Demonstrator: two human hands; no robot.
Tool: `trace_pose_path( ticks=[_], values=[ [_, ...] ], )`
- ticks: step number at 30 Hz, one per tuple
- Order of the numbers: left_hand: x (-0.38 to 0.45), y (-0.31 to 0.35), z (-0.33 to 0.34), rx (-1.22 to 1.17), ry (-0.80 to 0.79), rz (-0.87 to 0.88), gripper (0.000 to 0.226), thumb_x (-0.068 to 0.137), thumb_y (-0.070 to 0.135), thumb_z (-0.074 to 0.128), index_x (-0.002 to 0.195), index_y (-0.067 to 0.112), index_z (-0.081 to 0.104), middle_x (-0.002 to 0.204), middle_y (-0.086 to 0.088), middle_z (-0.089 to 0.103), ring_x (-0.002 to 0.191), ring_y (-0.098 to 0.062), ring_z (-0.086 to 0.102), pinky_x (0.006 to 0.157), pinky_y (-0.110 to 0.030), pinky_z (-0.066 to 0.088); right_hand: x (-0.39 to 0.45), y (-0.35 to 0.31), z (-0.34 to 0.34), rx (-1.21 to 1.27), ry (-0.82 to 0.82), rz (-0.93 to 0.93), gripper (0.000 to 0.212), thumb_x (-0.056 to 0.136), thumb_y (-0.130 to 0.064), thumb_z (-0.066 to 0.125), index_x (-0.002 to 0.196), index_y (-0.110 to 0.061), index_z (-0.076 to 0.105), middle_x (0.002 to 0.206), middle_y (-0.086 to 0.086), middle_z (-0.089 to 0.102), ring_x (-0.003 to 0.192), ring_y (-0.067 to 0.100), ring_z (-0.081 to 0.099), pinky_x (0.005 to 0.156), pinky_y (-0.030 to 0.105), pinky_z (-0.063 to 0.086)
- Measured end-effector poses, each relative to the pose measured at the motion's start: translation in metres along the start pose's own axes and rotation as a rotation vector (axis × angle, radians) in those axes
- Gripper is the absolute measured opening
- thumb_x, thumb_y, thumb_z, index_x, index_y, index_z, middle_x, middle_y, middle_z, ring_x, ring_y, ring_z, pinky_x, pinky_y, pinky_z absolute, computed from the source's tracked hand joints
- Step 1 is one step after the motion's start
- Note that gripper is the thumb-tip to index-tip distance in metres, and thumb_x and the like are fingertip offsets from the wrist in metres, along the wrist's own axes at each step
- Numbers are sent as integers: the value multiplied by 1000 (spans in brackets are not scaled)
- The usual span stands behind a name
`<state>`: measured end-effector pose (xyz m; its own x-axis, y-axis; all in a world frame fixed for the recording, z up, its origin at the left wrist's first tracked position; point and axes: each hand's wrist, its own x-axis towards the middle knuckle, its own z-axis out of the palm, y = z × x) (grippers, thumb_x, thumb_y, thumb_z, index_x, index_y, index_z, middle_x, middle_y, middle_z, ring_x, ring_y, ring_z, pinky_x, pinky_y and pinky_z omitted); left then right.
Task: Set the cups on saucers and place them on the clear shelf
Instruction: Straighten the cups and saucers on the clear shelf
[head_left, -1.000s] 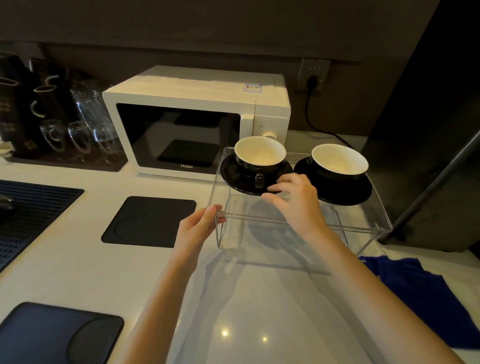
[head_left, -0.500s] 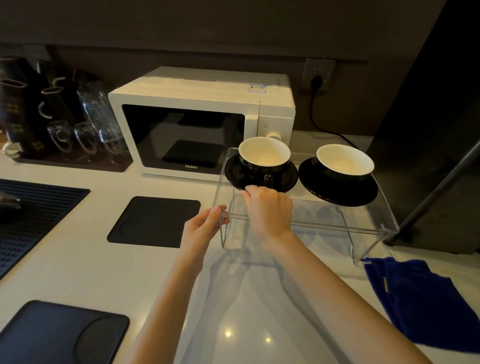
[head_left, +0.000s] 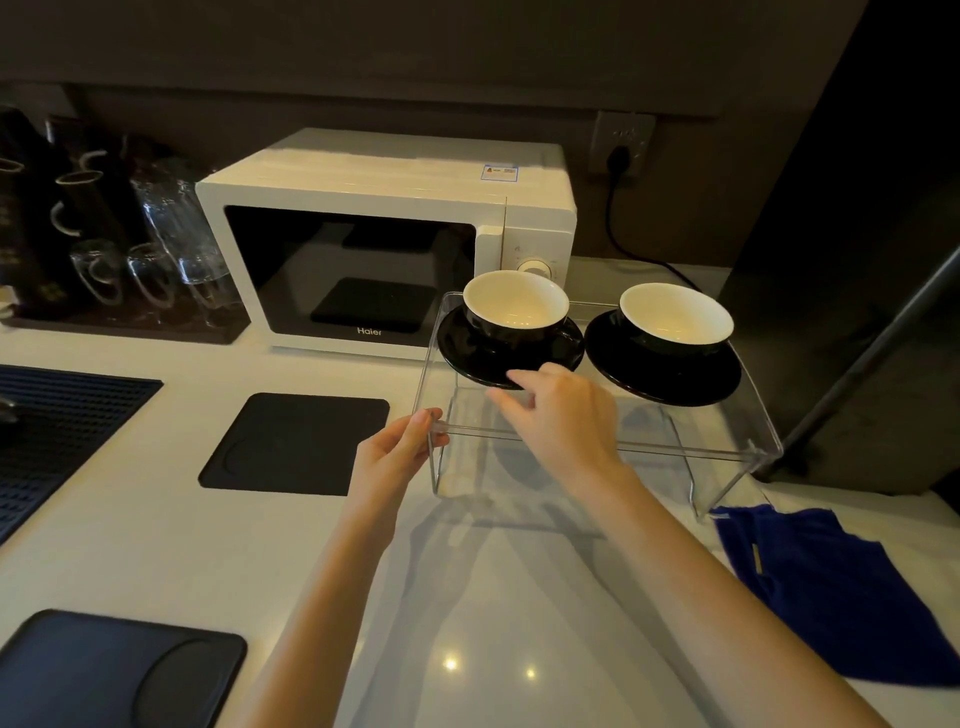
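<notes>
Two black cups with white insides stand on black saucers on top of the clear shelf. The left cup rests on the left saucer, and the right cup on the right saucer. My left hand pinches the shelf's front left corner. Over the shelf top, my right hand has its fingers loosely apart, with the fingertips at the front rim of the left saucer. It holds nothing.
A white microwave stands right behind the shelf. Glasses and dark mugs fill a tray at the far left. Black mats lie on the white counter, and a blue cloth lies at the right. A dark panel stands right of the shelf.
My right hand moved from between the saucers to the front rim of the left saucer, and its fingers have loosened. My left hand has stayed on the shelf corner.
</notes>
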<state>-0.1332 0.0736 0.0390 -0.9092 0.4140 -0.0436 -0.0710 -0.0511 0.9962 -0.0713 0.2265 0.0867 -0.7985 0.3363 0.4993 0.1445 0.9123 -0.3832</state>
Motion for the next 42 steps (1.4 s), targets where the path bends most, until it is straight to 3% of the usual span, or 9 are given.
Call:
trace_pose_path(
  ticks=[4,13,19,26,29,33,35,38,42],
  values=[
    [-1,1,1,7,5,2,20,88,34,49,91,26,66,98,-6,69,102,-20,63,95,-32,46,2,-2,7,-11,27,-27,24,85,-30,60,89,-10,72,72,11,67,63,25,61,48,24,42],
    [-1,1,1,25,9,-4,19,88,35,48,89,29,66,97,-4,68,101,-19,62,93,-30,45,4,31,-13,69,-40,43,26,82,-37,61,101,-21,70,78,4,68,72,15,58,55,26,42],
    [-2,2,3,24,11,-5,19,89,33,48,89,27,66,96,-5,68,100,-19,62,93,-31,45,6,40,-18,56,-57,25,27,82,-36,62,103,-20,69,83,3,67,73,11,54,49,17,27],
    [-5,8,2,94,32,-7,19,90,30,48,94,21,65,93,-2,68,99,-20,63,94,-36,46,4,37,-22,16,-139,25,32,86,-38,55,113,-22,63,94,2,65,88,19,60,61,27,43],
    [-7,9,5,367,155,99,35,89,30,50,119,13,55,102,1,65,103,-19,60,93,-33,46,-4,39,-38,38,-224,29,36,88,-36,52,121,-20,56,111,1,63,105,20,57,82,36,47],
    [-14,15,18,892,282,584,32,89,26,51,112,5,60,111,-15,65,102,-28,60,86,-34,46,-21,67,-67,68,-75,36,23,88,-25,55,106,-15,64,94,4,67,88,18,58,75,35,51],
    [-15,15,31,1034,205,812,29,90,24,49,103,4,65,107,-16,67,103,-29,60,86,-33,47,-30,86,-78,28,3,63,19,87,-22,56,101,-13,66,95,6,69,91,19,58,72,31,48],
    [-17,16,57,1119,-2,919,32,90,25,46,102,4,67,106,-14,69,104,-28,62,91,-35,47,-40,109,-92,-38,60,117,21,87,-21,56,104,-11,65,102,9,68,100,23,57,75,29,41],
    [-13,8,87,1241,-172,901,49,95,35,28,111,6,64,113,-13,68,110,-29,61,95,-44,48,-43,133,-101,-79,-111,208,39,92,-31,46,127,-15,49,136,7,51,130,21,38,106,40,32]
  ],
)
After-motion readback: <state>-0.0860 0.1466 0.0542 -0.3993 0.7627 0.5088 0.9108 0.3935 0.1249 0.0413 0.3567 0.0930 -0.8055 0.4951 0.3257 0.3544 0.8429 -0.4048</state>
